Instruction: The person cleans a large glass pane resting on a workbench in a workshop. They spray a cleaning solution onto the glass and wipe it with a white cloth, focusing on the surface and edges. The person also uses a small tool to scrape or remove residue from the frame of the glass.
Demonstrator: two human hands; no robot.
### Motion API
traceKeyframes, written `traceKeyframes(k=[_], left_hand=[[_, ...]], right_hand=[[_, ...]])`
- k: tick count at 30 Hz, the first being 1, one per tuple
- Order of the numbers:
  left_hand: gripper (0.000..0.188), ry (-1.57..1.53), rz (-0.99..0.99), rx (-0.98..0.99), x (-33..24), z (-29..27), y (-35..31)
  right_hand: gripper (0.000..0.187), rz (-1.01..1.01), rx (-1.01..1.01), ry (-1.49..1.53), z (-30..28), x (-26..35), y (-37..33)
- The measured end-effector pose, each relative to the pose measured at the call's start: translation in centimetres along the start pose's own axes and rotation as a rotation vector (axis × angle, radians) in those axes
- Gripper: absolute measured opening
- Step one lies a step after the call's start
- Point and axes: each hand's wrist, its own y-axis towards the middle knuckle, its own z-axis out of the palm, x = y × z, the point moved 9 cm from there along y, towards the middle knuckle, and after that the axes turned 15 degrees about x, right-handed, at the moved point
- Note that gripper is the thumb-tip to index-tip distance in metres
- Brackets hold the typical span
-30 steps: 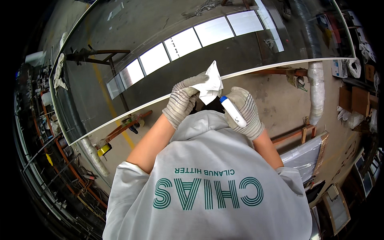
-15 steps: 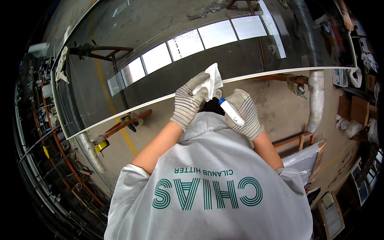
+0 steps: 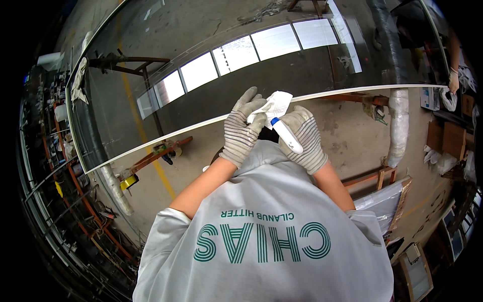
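A crumpled white paper tissue is pinched between the thumb and fingers of my left hand, which wears a striped, off-white work glove. My right hand, gloved the same way, is wrapped round a small white bottle with a blue cap. The cap points up and left, close to the tissue's lower edge. Whether my right fingers also touch the tissue, I cannot tell. Both hands are at the near edge of a large glass pane in a thin white frame, which lies flat and reflects bright windows.
Plastic-wrapped supports and rusty steel stands are under the pane. A pale cloth hangs over its left edge. At the right corner another person's hand is by the frame. Cluttered racks line the left side.
The tissue has swung right, towards my right hand and the bottle. My left fingers have straightened somewhat. At the right, the other person's hand has come down along the frame to its near corner.
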Motion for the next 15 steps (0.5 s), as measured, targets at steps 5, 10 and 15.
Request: traceKeyframes(k=[5, 10, 15], left_hand=[[0.036, -0.391, -0.123, 0.014, 0.5, 0.9, -1.0], [0.043, -0.356, -0.196, 0.027, -0.5, 1.0, -2.2], [0.042, -0.079, -0.166, -0.001, -0.3, -1.3, -3.5]], right_hand=[[0.020, 0.067, 0.009, -0.033, 0.5, -0.5, 0.1], [0.018, 0.097, 0.051, -0.087, 2.4, -0.2, -0.2], [0.018, 0.002, -0.002, -0.058, 2.7, 1.2, 0.0]])
